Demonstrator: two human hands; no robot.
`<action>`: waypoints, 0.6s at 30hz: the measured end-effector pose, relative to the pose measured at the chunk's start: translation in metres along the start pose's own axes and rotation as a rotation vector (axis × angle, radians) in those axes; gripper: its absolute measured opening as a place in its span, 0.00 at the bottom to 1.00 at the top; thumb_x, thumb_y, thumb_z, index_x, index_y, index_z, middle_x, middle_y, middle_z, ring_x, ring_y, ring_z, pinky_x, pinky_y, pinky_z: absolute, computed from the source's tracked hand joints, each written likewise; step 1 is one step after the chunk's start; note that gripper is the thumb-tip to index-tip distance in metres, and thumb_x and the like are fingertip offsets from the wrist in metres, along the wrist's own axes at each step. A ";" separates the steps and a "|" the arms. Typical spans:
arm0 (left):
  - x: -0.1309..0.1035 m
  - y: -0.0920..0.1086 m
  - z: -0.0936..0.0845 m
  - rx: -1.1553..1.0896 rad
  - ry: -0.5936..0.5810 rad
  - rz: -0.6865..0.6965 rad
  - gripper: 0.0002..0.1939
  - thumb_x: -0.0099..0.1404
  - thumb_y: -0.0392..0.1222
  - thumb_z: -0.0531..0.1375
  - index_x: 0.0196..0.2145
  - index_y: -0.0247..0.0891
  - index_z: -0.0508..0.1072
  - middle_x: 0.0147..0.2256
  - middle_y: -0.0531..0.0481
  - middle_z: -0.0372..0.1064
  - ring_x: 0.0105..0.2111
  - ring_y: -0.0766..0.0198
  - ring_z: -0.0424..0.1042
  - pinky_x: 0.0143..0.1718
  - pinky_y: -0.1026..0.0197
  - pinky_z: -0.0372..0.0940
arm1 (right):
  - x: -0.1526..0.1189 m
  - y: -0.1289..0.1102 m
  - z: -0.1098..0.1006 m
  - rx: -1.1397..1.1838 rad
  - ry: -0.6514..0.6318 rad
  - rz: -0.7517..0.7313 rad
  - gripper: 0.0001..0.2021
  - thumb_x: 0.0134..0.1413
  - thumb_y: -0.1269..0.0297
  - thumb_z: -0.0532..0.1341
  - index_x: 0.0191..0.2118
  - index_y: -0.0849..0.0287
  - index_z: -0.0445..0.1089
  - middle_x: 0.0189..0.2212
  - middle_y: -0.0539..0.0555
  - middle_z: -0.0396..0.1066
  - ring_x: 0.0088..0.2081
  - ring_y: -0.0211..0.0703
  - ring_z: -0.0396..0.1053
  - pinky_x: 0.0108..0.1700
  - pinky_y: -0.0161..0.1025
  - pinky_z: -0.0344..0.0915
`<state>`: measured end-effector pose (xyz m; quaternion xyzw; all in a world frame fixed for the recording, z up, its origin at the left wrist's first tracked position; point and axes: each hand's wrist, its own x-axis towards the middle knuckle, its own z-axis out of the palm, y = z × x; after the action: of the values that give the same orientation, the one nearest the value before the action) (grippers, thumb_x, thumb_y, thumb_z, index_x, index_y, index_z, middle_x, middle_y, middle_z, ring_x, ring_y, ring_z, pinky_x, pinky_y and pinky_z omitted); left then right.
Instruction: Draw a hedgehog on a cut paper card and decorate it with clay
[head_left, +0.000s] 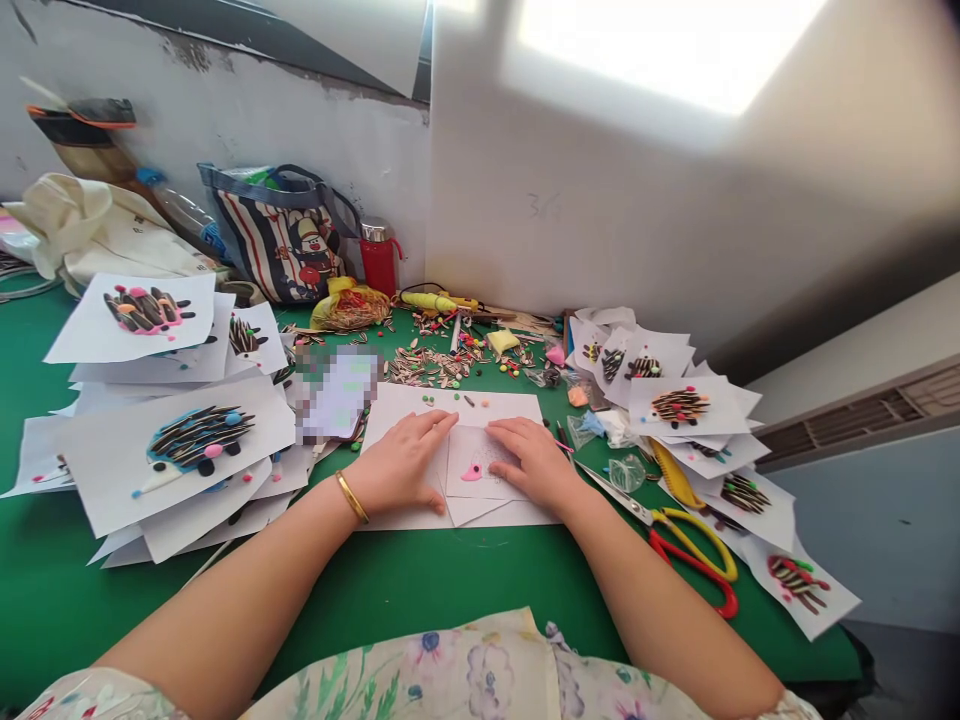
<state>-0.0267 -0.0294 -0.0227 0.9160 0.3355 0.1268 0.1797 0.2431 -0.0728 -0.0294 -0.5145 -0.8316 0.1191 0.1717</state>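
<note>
My left hand point(403, 462) rests with its fingers stretched out on a large white sheet point(517, 405), beside the left edge of a small white card point(461, 450). My right hand point(536, 462) lies over the card's right part, fingers extended and slightly bent. On the card is a pink pointed clay shape point(471, 473) with a dark dot, next to a faint drawn outline partly hidden by my right fingers. Another paper shows under the card. Green clay balls point(457, 398), a sunflower seed point(469, 401) and an orange ball point(484, 404) sit above my hands.
Stacks of seed-and-clay hedgehog cards stand left point(262, 410) and right point(720, 395). Scissors point(637, 510) lie beside my right forearm. Behind are scattered seeds point(420, 367), a blurred phone-like object point(339, 395), a striped bag point(262, 240) and a red flask point(377, 262) near the wall.
</note>
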 end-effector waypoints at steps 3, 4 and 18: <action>0.001 0.000 -0.002 0.013 0.017 -0.054 0.59 0.45 0.53 0.74 0.68 0.40 0.50 0.66 0.33 0.52 0.65 0.42 0.55 0.65 0.43 0.54 | -0.001 0.001 -0.001 -0.003 -0.028 -0.027 0.25 0.60 0.57 0.63 0.62 0.52 0.65 0.61 0.56 0.66 0.62 0.51 0.60 0.66 0.57 0.50; 0.002 -0.001 -0.003 0.013 0.028 -0.063 0.58 0.47 0.52 0.74 0.68 0.40 0.50 0.66 0.33 0.52 0.65 0.43 0.55 0.65 0.43 0.55 | -0.001 0.001 -0.001 -0.004 -0.040 -0.031 0.24 0.61 0.57 0.63 0.62 0.52 0.65 0.62 0.55 0.66 0.63 0.51 0.60 0.66 0.57 0.50; 0.011 0.000 0.003 0.094 0.198 -0.155 0.29 0.65 0.39 0.61 0.62 0.37 0.62 0.60 0.37 0.63 0.59 0.48 0.64 0.59 0.45 0.61 | 0.004 -0.005 -0.008 -0.032 0.004 0.063 0.18 0.61 0.60 0.62 0.56 0.52 0.71 0.60 0.56 0.67 0.60 0.52 0.62 0.61 0.56 0.56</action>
<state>-0.0170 -0.0226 -0.0241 0.8779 0.4267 0.1864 0.1120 0.2403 -0.0712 -0.0194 -0.5434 -0.8164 0.1102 0.1612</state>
